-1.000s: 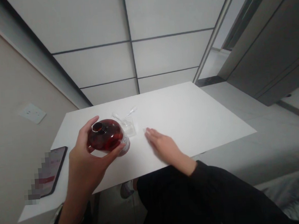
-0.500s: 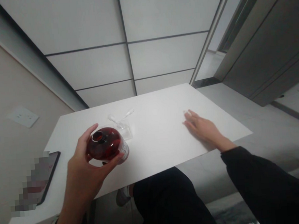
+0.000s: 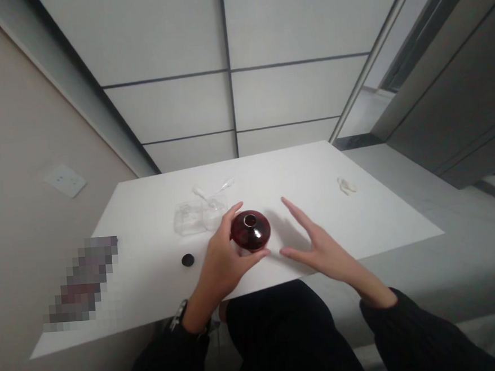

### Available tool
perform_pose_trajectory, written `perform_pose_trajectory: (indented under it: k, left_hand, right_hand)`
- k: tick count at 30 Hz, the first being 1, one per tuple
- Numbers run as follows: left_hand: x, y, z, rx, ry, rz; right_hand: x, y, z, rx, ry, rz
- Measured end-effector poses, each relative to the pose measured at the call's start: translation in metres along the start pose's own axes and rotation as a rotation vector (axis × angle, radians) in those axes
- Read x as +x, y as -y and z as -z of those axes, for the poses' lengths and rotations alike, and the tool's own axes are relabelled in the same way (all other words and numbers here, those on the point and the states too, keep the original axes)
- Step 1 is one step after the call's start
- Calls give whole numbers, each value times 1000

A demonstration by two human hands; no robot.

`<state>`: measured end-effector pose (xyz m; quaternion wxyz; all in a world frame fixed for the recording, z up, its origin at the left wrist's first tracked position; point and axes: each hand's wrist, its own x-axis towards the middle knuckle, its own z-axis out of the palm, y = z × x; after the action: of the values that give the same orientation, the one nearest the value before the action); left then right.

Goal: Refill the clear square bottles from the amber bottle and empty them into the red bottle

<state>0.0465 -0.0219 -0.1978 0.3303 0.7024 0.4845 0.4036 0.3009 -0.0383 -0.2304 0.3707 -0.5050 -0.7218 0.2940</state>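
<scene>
A dark red glass bottle [image 3: 257,238] with a round shoulder and an uncapped neck is near the front edge of the white table [image 3: 297,165]. My left hand [image 3: 224,255] wraps round its left side, thumb in front and fingers behind. To the right of the bottle, my right hand [image 3: 319,245] is open, thumb and fingers spread apart, not touching it. Left of my left hand lies a small round black cap [image 3: 188,260]. Whether the bottle rests on the tabletop I cannot tell.
Behind my left hand stand clear plastic containers [image 3: 188,220] with a clear spoon-like piece [image 3: 227,184] by them. A crumpled whitish scrap [image 3: 346,186] lies far right. A blurred-out flat device [image 3: 82,282] is at the left edge. A panelled white front [image 3: 283,92] rises behind the table.
My left hand has brought the bottle rightward to the table's middle. My right hand has left the whitish scrap and moved in toward the bottle, opening. The black cap is now in plain sight.
</scene>
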Motion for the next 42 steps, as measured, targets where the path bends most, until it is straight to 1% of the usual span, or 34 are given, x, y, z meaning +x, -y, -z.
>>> perform_pose_trajectory:
  k: [2, 3, 5, 6, 8, 10, 12, 14, 16, 17, 18, 20, 22, 25, 28, 31, 35, 37, 39, 42]
  left_hand:
    - [1, 0, -12, -58, 34, 4]
    - [0, -1, -17, -81, 53, 12]
    - [-3, -2, -24, -119, 84, 6]
    - [-6, -2, -25, -130, 104, -20]
    - [-10, -2, -20, -107, 128, -102]
    - [-12, 2, -1, -18, 108, -182]
    - [-8, 10, 30, 117, 25, -216]
    - [3, 25, 67, 259, -91, -166]
    - [15, 43, 100, 364, -143, -86]
    - [20, 53, 113, 385, -132, -39]
    - [24, 63, 123, 377, -92, 4]
    - [28, 80, 135, 318, 26, 64]
    - [29, 92, 137, 252, 110, 79]
    - [29, 105, 132, 151, 146, 75]
    - [29, 111, 127, 139, 133, 97]
    - [28, 112, 129, 171, 61, 117]
    - [24, 105, 136, 106, -129, 117]
    - [18, 96, 138, 61, -189, 85]
    - [9, 84, 135, 41, -182, 29]
    - [-11, 62, 121, 123, -86, -32]
  right_hand:
    - [1, 11, -25, 128, 62, 2]
    - [2, 13, -36, 191, 60, -7]
    - [4, 11, -52, 317, 29, -36]
    - [4, 9, -59, 368, 9, -54]
    - [3, 6, -68, 410, -46, -97]
    - [2, 6, -73, 374, -118, -136]
    - [0, 9, -74, 307, -183, -151]
    - [0, 14, -74, 244, -215, -142]
    - [0, 17, -73, 191, -235, -133]
    - [0, 18, -72, 174, -240, -133]
    - [1, 18, -72, 164, -241, -137]
    - [1, 19, -71, 158, -239, -150]
    - [1, 18, -71, 136, -254, -161]
    - [-1, 15, -72, 92, -272, -163]
    - [-3, 10, -74, 63, -263, -181]
    - [-5, 8, -74, 23, -273, -210]
    - [-5, 10, -73, 20, -252, -192]
    - [-4, 12, -73, 20, -251, -179]
    - [-3, 13, -72, 19, -266, -177]
    - [-2, 14, -72, 37, -268, -172]
